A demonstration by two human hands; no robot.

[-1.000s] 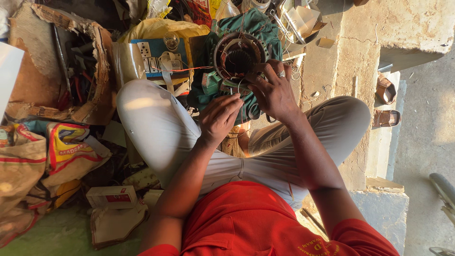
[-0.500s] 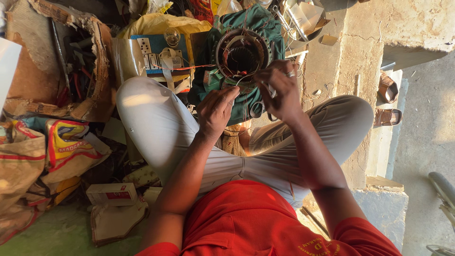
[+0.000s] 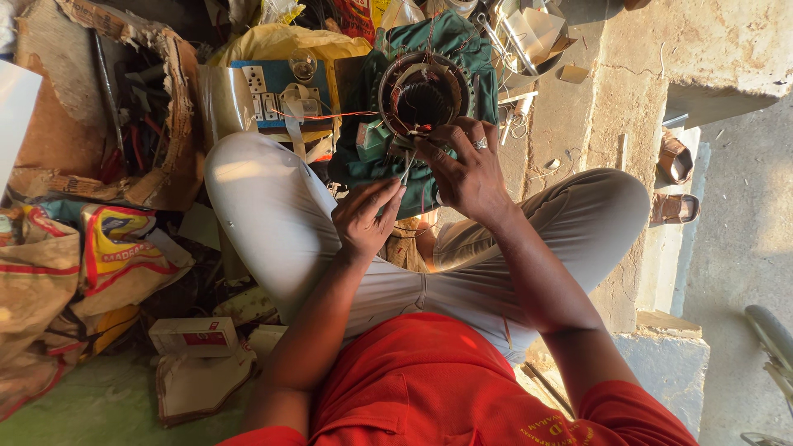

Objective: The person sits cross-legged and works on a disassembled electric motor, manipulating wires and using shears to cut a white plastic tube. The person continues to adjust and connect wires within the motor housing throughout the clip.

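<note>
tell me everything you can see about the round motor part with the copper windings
The round motor part is a dark metal ring with a hollow centre, wound with copper wire. It lies face-up on a green cloth between the person's knees. Loose wire ends trail towards the person. The right hand touches its near rim; the left hand pinches wires beside it.

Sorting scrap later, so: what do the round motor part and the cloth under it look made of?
The round motor part looks like dull grey metal, with coppery wire strands in its hollow middle. The cloth looks like soft green woven fabric, creased and folded.
</note>
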